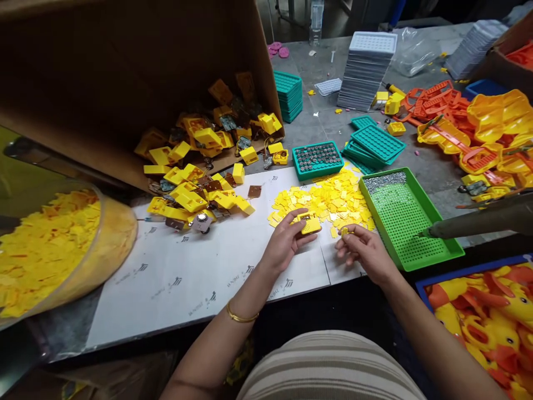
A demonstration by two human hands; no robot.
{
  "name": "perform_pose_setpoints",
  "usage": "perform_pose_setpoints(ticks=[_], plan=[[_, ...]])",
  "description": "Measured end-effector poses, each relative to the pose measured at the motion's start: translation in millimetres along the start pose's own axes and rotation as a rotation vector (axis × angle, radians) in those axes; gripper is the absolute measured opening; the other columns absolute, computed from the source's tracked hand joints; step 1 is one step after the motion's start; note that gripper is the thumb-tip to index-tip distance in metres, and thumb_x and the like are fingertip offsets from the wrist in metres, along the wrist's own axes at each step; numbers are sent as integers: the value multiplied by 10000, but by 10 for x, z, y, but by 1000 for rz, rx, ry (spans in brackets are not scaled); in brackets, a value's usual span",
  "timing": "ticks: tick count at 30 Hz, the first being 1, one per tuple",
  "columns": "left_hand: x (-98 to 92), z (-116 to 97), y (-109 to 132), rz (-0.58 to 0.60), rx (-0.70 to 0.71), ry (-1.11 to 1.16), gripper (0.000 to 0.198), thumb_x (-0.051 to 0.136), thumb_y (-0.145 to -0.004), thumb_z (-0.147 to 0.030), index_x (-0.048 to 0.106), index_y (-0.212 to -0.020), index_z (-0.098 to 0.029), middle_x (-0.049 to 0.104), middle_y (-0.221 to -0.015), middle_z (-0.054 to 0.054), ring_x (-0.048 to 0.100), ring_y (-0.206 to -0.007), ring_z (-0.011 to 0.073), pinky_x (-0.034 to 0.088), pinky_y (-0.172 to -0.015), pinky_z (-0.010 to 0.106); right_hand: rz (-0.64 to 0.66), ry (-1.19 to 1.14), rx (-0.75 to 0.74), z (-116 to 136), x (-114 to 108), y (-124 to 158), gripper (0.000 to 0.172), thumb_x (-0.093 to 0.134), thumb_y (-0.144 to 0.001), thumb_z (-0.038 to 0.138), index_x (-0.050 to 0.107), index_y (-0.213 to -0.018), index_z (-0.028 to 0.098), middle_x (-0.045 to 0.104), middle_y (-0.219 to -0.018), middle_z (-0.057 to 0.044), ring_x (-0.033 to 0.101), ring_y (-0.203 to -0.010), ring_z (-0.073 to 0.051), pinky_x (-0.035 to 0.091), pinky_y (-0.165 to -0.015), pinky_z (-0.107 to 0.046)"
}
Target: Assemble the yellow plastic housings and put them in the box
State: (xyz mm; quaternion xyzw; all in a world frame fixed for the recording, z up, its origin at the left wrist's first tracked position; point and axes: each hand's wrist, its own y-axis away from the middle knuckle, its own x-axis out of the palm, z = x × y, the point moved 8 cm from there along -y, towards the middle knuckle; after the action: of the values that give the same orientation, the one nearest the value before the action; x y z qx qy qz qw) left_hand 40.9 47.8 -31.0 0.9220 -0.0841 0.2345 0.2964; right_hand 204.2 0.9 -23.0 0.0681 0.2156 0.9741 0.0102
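Left hand [283, 242]: thumb and fingers closed about a yellow case [311, 224], dotted face up, above the near part of the white board [175, 294]. Right hand [368, 251]: thumb and forefinger pinch a small yellow piece [344, 233], just right of the case and apart from it; its exact shape is too small to tell. Judgement: grip the case by its edges so the thumb does not cover the face, and pinch the piece lightly at its rim so it can be turned without flexing. Just beyond both hands, a spread of loose yellow pieces [333, 194]; work on the near side to avoid scattering it. Right: a green tray [416, 222], its far end holding silvery bits [385, 179]. Farther, a teal tray [318, 174] of round metal parts. Far left, a heap of yellow housings [189, 197] spilling from a cardboard box [268, 72]. Dark pointed tool [478, 219] reaches over the green tray; keep the right wrist clear of it.
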Motion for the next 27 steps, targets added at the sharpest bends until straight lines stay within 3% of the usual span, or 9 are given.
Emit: perform_pose_setpoints(ticks=[4,9,12,15,19,23,27], plan=[[64,178,118,-51,-17,-35,269,591,-816,-164,595,-1084,-194,616,-1010,46,692,-884,172,575,-789,298,-86,-314,61,-99,-70,58,322,797,-588,366,604,-759,174,629,-792,1,647,-631,-110,462,-430,-151],[67,315,253,-82,-28,-87,293,638,-788,-223,601,-1079,-210,629,-989,34,670,-890,164,576,-772,306,-1,-281,48,-72,-38,51,314,810,-579,355,613,-742,172,605,-631,38,568,-475,-77,470,-404,-174],[88,267,348,-109,112,-236,274,681,-765,-279,628,-1026,-215,640,-873,12,648,-847,162,570,-746,304,28,-110,13,-75,-7,44,316,773,-621,407,627,-764,166,589,-535,44,543,-400,-86,474,-404,-202],[163,182,447,-120,333,-424,212,715,-740,-275,692,-941,-214,677,-920,27,630,-859,168,526,-803,280,46,78,-57,-69,64,62,303,724,-679,409,666,-841,159,627,-577,17,611,-484,-116,533,-492,-232],[223,167,510,-143,488,-580,144,692,-764,-244,748,-896,-236,706,-933,44,627,-913,192,466,-896,283,46,57,-65,-106,132,100,318,693,-715,432,671,-877,160,681,-675,-17,674,-612,-149,584,-612,-271],[242,220,469,-124,447,-569,155,687,-764,-236,748,-907,-227,706,-945,48,627,-916,191,474,-894,290,60,30,-44,-148,125,113,350,732,-686,456,673,-863,160,695,-718,-25,684,-651,-162,589,-621,-277],[165,387,384,-106,143,-280,244,683,-758,-251,697,-998,-206,681,-996,40,642,-890,178,543,-811,310,-7,44,-115,-67,-49,114,378,722,-707,455,663,-950,172,667,-731,-13,665,-636,-144,582,-565,-257]])
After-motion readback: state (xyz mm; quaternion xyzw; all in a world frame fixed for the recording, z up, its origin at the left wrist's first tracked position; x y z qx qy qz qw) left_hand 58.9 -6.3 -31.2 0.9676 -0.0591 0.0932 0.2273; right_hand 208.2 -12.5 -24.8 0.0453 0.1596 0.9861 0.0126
